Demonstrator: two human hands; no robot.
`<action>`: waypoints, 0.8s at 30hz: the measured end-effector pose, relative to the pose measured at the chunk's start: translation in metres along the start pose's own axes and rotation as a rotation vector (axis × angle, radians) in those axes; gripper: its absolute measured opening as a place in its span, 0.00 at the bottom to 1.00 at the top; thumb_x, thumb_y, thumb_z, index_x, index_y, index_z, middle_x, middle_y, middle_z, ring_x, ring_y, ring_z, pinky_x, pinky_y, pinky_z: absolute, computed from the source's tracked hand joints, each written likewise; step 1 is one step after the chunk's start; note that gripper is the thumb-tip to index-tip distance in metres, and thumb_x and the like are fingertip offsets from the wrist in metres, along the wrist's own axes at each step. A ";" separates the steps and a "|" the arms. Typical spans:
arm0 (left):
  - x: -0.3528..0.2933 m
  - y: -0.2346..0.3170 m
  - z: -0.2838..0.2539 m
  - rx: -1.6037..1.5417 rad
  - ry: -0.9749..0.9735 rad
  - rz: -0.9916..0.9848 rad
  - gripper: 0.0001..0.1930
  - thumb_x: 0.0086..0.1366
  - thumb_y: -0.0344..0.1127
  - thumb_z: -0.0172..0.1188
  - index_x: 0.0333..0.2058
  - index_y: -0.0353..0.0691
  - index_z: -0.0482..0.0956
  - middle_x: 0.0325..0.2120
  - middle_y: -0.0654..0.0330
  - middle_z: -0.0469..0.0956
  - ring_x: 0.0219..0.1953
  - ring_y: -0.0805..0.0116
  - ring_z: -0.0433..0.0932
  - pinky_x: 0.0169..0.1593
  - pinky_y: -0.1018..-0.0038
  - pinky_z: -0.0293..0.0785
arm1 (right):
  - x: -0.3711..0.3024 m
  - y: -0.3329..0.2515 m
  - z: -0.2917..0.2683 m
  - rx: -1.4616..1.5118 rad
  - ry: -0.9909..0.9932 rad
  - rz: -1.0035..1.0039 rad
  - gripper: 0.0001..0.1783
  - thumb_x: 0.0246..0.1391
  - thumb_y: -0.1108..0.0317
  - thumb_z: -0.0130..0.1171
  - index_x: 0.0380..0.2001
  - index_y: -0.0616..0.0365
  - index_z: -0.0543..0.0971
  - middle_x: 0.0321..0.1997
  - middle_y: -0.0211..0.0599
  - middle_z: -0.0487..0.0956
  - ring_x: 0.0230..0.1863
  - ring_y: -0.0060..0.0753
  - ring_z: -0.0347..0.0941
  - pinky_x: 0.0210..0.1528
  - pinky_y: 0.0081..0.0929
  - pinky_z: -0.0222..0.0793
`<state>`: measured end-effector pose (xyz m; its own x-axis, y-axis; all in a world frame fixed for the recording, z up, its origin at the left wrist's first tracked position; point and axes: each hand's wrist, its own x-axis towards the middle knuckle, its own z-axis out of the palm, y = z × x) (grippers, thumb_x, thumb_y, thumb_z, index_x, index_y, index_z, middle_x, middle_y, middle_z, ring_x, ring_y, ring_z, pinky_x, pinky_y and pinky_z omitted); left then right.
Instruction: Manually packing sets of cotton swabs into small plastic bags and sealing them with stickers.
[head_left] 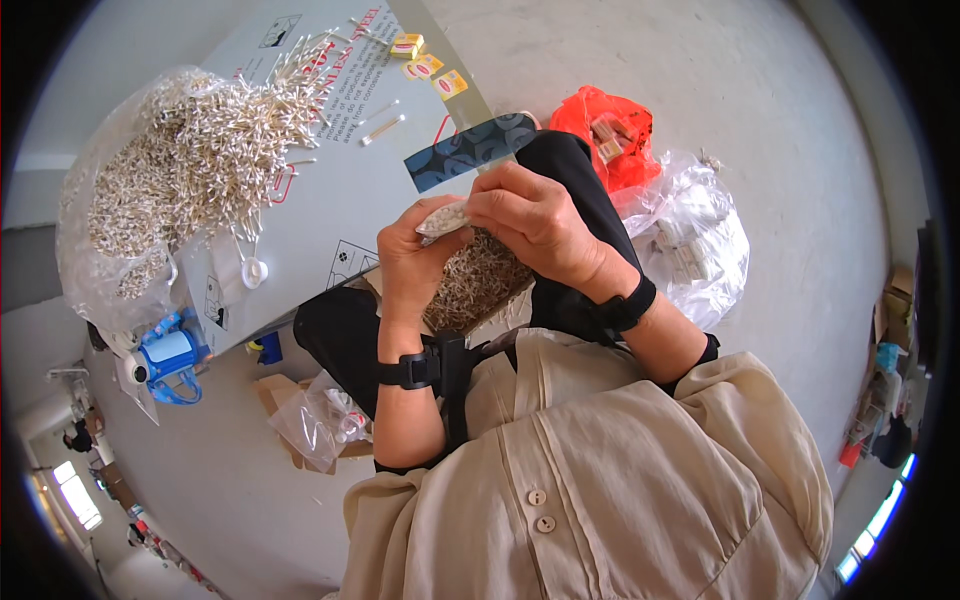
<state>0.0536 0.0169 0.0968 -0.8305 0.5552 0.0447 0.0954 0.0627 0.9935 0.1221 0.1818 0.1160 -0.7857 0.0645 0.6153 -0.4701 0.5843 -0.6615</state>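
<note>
In front of my lap, a tight bundle of cotton swabs is held with its white tips showing; it may have a clear wrap round it. My left hand is closed round the bundle from the left, thumb below it. The fingers of my right hand are pinched together at the bundle's right end, and partly hide it. Just under both hands, an open box full of loose cotton swabs rests between my thighs.
On the grey table, a big clear bag spills cotton swabs beside small yellow boxes, a dark patterned strip and a tape roll. A red bag and a clear bag of packs lie right; a carton stands left.
</note>
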 end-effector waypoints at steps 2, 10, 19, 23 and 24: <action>-0.001 0.001 0.000 0.008 0.009 0.010 0.14 0.52 0.20 0.67 0.38 0.38 0.82 0.34 0.66 0.82 0.37 0.79 0.77 0.43 0.80 0.74 | 0.001 0.000 -0.001 -0.056 -0.018 -0.036 0.11 0.39 0.81 0.62 0.30 0.60 0.76 0.32 0.37 0.73 0.31 0.41 0.75 0.31 0.30 0.73; -0.001 -0.001 -0.001 0.002 0.047 0.069 0.13 0.53 0.20 0.66 0.39 0.39 0.83 0.34 0.66 0.82 0.37 0.79 0.77 0.44 0.80 0.74 | 0.006 0.001 -0.002 -0.186 -0.108 -0.121 0.11 0.36 0.77 0.62 0.29 0.58 0.77 0.33 0.36 0.73 0.33 0.40 0.75 0.32 0.32 0.74; -0.001 -0.007 -0.001 -0.070 0.000 -0.002 0.12 0.55 0.21 0.66 0.39 0.38 0.82 0.33 0.66 0.82 0.36 0.80 0.77 0.42 0.80 0.75 | 0.002 0.005 -0.001 -0.234 -0.082 -0.159 0.14 0.35 0.77 0.65 0.31 0.53 0.80 0.32 0.34 0.73 0.29 0.34 0.72 0.30 0.28 0.70; -0.002 -0.007 0.001 -0.128 -0.008 -0.079 0.12 0.56 0.22 0.66 0.39 0.37 0.82 0.31 0.67 0.81 0.35 0.81 0.77 0.41 0.81 0.75 | 0.007 0.002 -0.004 -0.171 -0.115 -0.102 0.12 0.35 0.77 0.65 0.29 0.52 0.81 0.34 0.33 0.73 0.32 0.34 0.70 0.32 0.28 0.69; -0.002 -0.005 0.002 -0.141 0.001 -0.101 0.12 0.55 0.22 0.66 0.39 0.37 0.82 0.30 0.68 0.81 0.34 0.81 0.76 0.40 0.81 0.74 | 0.008 0.001 -0.005 -0.116 -0.087 -0.064 0.12 0.35 0.77 0.65 0.28 0.53 0.81 0.34 0.32 0.73 0.33 0.34 0.70 0.32 0.28 0.69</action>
<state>0.0561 0.0167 0.0913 -0.8324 0.5513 -0.0560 -0.0663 0.0013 0.9978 0.1170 0.1865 0.1227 -0.7901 -0.0434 0.6114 -0.4744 0.6749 -0.5652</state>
